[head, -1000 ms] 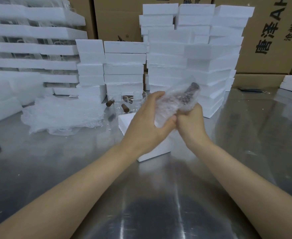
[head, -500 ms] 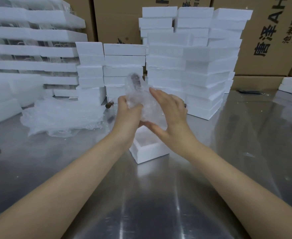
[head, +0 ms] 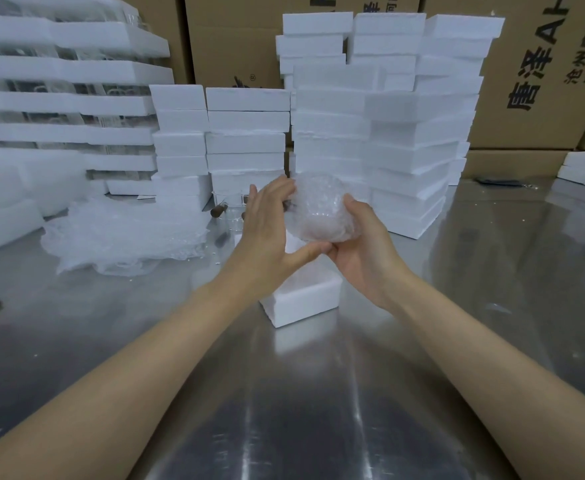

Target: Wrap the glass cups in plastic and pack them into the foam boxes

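Observation:
A glass cup wrapped in bubble plastic (head: 322, 213) is held in the air above an open white foam box (head: 305, 299) on the steel table. My right hand (head: 360, 251) cups the bundle from below and the right, fingers curled round it. My left hand (head: 267, 230) lies against its left side with straight fingers and the thumb under it. The cup's handle is hidden inside the wrap. Bare glass cups with dark wooden handles (head: 228, 213) stand behind my left hand.
A heap of bubble plastic sheets (head: 121, 233) lies at the left. Stacks of white foam boxes (head: 370, 126) rise behind the hands, with foam trays of glassware (head: 59, 98) at far left and cardboard cartons (head: 540, 64) along the back. The steel table (head: 301, 410) reaches toward me.
The wrapped cup has been turned; its dark handle end, seen sticking up before, is now tucked inside the wrap. The bundle sits lower and more to the right, in my right palm.

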Action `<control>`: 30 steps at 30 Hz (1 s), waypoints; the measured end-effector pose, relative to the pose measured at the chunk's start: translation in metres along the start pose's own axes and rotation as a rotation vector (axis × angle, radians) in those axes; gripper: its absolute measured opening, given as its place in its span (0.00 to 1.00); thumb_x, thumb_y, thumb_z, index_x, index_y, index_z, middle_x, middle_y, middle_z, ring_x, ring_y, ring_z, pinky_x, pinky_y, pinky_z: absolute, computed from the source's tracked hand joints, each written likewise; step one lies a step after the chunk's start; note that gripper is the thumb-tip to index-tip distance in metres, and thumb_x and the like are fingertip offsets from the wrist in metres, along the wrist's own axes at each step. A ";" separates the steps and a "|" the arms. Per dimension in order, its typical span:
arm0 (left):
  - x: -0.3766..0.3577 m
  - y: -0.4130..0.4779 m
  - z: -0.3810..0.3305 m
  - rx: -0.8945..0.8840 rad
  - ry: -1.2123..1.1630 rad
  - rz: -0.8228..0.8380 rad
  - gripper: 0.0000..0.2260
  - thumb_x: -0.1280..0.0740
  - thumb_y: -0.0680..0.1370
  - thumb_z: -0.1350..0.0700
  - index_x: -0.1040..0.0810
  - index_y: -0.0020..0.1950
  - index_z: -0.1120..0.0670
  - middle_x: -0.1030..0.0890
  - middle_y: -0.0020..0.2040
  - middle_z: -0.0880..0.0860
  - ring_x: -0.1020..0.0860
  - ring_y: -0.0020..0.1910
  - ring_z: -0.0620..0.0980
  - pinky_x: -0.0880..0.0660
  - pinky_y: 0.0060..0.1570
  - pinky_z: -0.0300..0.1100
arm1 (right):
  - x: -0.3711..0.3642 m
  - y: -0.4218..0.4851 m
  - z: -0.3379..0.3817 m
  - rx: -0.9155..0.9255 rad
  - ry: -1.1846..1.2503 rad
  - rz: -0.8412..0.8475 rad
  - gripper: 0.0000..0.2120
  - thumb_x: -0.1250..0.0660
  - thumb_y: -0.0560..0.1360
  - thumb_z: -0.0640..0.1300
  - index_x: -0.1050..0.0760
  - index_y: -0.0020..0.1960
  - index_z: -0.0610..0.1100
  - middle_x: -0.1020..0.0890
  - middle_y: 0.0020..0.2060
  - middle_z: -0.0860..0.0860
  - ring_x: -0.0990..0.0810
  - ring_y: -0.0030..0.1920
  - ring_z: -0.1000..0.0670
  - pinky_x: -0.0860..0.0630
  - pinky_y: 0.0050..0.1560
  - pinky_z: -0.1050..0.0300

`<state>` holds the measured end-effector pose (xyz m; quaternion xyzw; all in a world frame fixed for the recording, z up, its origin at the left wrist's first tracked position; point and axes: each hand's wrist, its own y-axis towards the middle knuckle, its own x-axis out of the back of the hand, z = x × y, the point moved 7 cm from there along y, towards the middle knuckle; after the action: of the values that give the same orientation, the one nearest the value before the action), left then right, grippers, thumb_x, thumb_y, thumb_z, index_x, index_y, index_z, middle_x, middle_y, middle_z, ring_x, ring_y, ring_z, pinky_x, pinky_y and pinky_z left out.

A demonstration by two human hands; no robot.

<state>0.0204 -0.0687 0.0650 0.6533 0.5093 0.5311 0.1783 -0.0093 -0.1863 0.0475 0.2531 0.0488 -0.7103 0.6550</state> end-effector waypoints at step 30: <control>-0.009 -0.001 -0.028 -0.335 0.163 0.178 0.23 0.45 0.81 0.45 0.17 0.42 0.59 0.21 0.47 0.55 0.32 0.52 0.49 0.44 0.63 0.47 | -0.002 -0.009 0.015 0.296 -0.703 -0.114 0.21 0.41 0.73 0.37 0.30 0.64 0.49 0.23 0.58 0.49 0.24 0.56 0.56 0.27 0.54 0.63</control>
<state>-0.0042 -0.0845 0.0698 0.6117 0.3666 0.6733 0.1949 -0.0227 -0.1890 0.0586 0.0829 -0.2675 -0.7885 0.5475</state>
